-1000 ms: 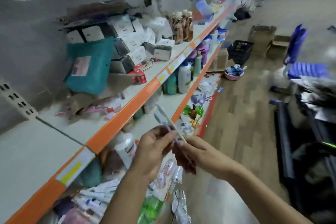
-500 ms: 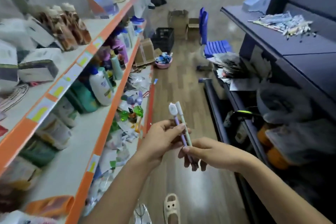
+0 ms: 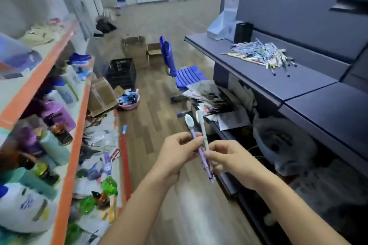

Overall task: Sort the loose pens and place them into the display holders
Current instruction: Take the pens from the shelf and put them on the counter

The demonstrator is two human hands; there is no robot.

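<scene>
Two pens stand upright between my hands in mid-air over the aisle: a purple pen with a white bulb cap and a pale green pen. My left hand pinches the purple pen near its upper part. My right hand holds the lower shafts of both pens. A heap of loose pens lies on the dark blue counter at the right. A light blue cardboard display holder and a black holder stand at the counter's far end.
Orange-edged shelves on the left carry bottles and packets. On the wooden floor ahead are a blue chair, a black crate, cardboard boxes and a pink basin. Papers and grey bundles fill the counter's lower shelf.
My view has swung from the left shelves to the right, bringing the counter and pen heap into sight. Both hands kept hold of the two pens.
</scene>
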